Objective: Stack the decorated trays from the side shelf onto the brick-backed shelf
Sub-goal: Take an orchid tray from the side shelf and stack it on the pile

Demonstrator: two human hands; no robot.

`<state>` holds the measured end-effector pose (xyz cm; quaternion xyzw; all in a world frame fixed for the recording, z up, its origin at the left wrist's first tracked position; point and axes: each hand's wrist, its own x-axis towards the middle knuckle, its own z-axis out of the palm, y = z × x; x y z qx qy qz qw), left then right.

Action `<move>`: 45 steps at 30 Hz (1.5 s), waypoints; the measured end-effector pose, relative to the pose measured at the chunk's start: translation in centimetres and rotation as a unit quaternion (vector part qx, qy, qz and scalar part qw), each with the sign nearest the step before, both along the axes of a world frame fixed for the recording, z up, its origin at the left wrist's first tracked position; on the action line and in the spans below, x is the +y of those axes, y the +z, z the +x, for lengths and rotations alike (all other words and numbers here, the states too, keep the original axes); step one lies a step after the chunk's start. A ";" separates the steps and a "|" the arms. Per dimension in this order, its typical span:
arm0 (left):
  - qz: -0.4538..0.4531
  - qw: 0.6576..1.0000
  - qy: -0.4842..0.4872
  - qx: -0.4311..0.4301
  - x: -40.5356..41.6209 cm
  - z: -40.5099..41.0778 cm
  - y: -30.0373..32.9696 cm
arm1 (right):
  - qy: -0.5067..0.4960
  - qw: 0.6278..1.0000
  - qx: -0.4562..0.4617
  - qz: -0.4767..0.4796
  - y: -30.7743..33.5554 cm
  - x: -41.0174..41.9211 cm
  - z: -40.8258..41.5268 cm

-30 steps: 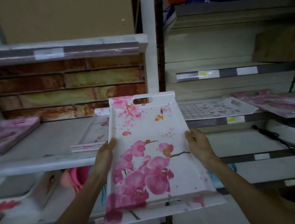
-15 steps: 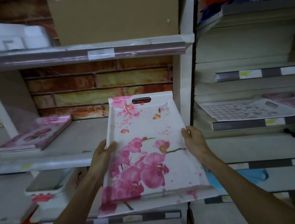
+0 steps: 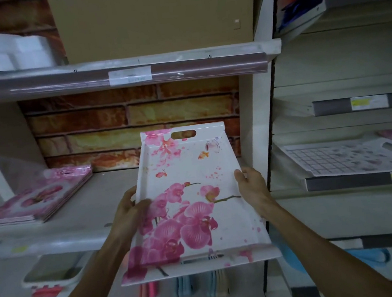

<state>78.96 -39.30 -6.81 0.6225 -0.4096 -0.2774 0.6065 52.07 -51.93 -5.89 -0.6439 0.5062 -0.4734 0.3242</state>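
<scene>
Two hands (image 3: 253,188) round orchid tray (image 3: 192,203)

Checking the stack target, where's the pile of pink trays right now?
In the head view, the pink tray pile lies at left on the brick-backed shelf, left of the orchid tray held in both hands.

Both hands (image 3: 129,208) (image 3: 252,186) gripping, arms extended
</scene>
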 end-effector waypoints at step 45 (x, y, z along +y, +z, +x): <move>0.119 0.975 -0.025 -0.186 -19.7 6.1 -5.0 | -0.034 0.991 0.093 0.092 -4.9 -13.4 4.7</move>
